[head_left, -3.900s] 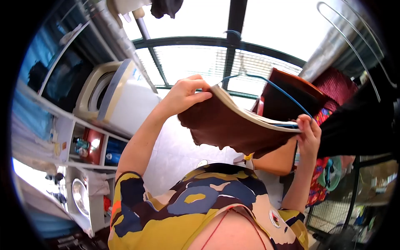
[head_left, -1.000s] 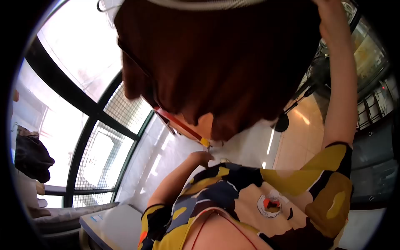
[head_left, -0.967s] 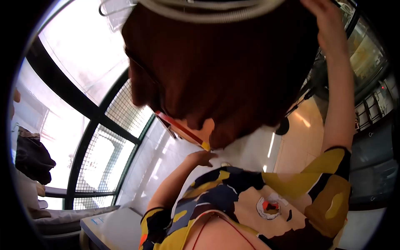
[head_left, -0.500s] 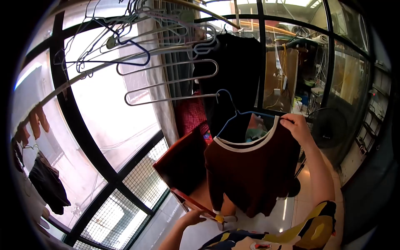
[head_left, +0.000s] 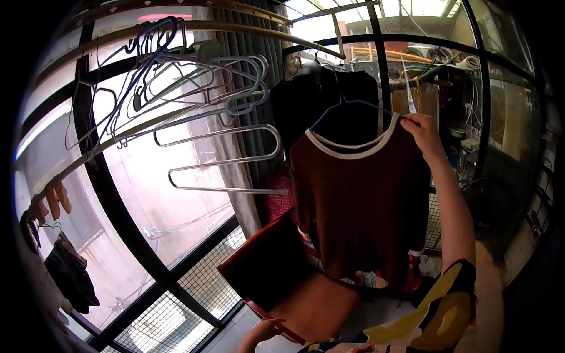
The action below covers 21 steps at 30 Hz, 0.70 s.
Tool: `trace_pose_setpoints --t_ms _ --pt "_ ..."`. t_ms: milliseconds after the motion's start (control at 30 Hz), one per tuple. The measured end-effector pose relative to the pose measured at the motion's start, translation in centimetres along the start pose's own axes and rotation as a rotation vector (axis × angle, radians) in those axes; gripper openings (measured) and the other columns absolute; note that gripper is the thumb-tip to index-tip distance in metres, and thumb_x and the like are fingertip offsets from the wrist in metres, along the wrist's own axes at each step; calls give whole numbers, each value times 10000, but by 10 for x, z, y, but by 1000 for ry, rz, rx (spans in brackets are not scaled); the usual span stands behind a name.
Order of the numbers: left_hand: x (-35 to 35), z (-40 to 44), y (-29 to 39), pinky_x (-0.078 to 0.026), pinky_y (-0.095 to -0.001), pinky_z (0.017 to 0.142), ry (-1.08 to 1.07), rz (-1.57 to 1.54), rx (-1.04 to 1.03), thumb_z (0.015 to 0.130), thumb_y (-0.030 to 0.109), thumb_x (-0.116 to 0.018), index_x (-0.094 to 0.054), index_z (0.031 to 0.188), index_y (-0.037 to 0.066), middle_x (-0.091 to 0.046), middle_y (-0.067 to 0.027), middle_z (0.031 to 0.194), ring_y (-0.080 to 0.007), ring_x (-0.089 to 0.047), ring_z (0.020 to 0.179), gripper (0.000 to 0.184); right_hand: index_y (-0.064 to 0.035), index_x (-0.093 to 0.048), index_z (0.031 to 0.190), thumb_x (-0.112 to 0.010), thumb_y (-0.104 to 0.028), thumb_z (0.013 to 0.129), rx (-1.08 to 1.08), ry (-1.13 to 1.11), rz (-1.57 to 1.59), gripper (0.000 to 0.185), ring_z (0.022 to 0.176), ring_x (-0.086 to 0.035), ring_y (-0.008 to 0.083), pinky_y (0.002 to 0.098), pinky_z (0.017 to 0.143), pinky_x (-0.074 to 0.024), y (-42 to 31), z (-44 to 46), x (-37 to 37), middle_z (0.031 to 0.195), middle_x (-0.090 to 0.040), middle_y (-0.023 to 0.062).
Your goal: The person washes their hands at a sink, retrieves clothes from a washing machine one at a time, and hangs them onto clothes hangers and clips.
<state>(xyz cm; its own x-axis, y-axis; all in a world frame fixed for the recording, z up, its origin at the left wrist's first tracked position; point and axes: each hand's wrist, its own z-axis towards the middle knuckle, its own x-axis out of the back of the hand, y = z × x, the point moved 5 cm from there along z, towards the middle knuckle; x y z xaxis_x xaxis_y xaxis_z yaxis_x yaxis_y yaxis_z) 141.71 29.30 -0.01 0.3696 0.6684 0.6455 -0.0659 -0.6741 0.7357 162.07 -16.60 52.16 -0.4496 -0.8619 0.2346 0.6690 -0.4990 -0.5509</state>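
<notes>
My right hand [head_left: 419, 130] is closed on the right shoulder of a dark maroon sweater [head_left: 359, 200] with a white-trimmed neckline. The sweater hangs on a blue hanger [head_left: 353, 102], raised in front of a black garment [head_left: 282, 109]. Low in view, my left hand [head_left: 263, 333] is empty, with its fingers stretched out beside the edge of a wooden chair [head_left: 318, 306]. Whether it touches the chair I cannot tell.
Several hangers [head_left: 162, 59] and a metal multi-bar trousers hanger [head_left: 218, 134] hang from poles at upper left. A wooden pole [head_left: 253, 32] runs overhead. Framed windows stand at left, a dark fan [head_left: 485, 203] at right. Dark clothing [head_left: 72, 273] hangs far left.
My right hand has lifted the sweater and hanger higher, up toward the overhead pole. The view has tilted up. My left hand now sits lower in view near the chair.
</notes>
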Motion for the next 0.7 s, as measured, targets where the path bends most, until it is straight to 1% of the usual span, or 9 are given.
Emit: trace_pose_setpoints --t_ms 100,300,333,433,467,533,567,633,700 --pt "7 30 24 -521 -369 873 40 -1 78 873 244 -656 -541 1298 141 -655 -139 1146 -294 -641 1037 452 41 -692 910 -651 -190 856 102 36 141 241 705 -573 129 282 654 -425 17 66 -12 780 -652 65" --pt "16 72 72 -506 -365 907 96 25 122 880 290 -647 -518 1327 164 -636 -139 1189 -293 -627 1073 483 38 -705 962 -693 -201 810 103 82 332 284 774 -596 166 311 705 -442 29 180 -46 848 -674 107" --pt "14 79 69 -504 -355 899 111 13 120 877 301 -643 -526 1317 130 -654 -139 1149 -294 -635 1050 486 26 -707 972 -701 -205 800 19 25 309 288 819 -605 192 326 753 -459 33 199 -52 885 -679 123" --pt "12 97 61 -506 -351 878 185 22 21 870 299 -643 -537 1299 92 -674 -142 1086 -296 -643 1020 488 12 -702 988 -714 -216 792 29 18 471 301 883 -607 222 345 795 -475 49 256 -86 940 -673 143" --pt "14 96 68 -506 -351 862 223 25 55 864 299 -640 -544 1285 66 -684 -148 1037 -300 -647 997 491 5 -700 995 -724 -217 787 1 66 420 305 922 -606 239 362 815 -478 50 266 -94 972 -668 154" --pt "16 98 71 -505 -360 867 224 -13 121 861 304 -639 -542 1287 70 -675 -149 1072 -306 -642 1011 495 -6 -690 1015 -748 -221 778 -58 146 427 325 1029 -596 281 414 883 -467 53 284 -112 1092 -645 180" --pt "15 99 71 -505 -363 868 240 -17 141 861 305 -641 -543 1286 71 -672 -150 1081 -308 -640 1016 495 -3 -681 1022 -753 -219 777 4 67 434 335 1046 -596 291 431 933 -449 58 302 -125 1136 -631 191" --pt "13 98 70 -504 -373 874 258 -2 151 847 287 -666 -551 1281 81 -669 -165 1085 -316 -639 1017 494 4 -680 1024 -749 -229 784 45 99 355 342 1048 -594 296 436 958 -445 58 314 -141 1138 -627 202" --pt "13 94 78 -507 -375 872 252 -14 191 845 279 -671 -554 1280 87 -670 -170 1079 -319 -640 1014 490 -3 -621 1157 -766 -267 779 102 10 430 484 1105 -566 299 425 982 -436 55 324 -165 1187 -600 186"
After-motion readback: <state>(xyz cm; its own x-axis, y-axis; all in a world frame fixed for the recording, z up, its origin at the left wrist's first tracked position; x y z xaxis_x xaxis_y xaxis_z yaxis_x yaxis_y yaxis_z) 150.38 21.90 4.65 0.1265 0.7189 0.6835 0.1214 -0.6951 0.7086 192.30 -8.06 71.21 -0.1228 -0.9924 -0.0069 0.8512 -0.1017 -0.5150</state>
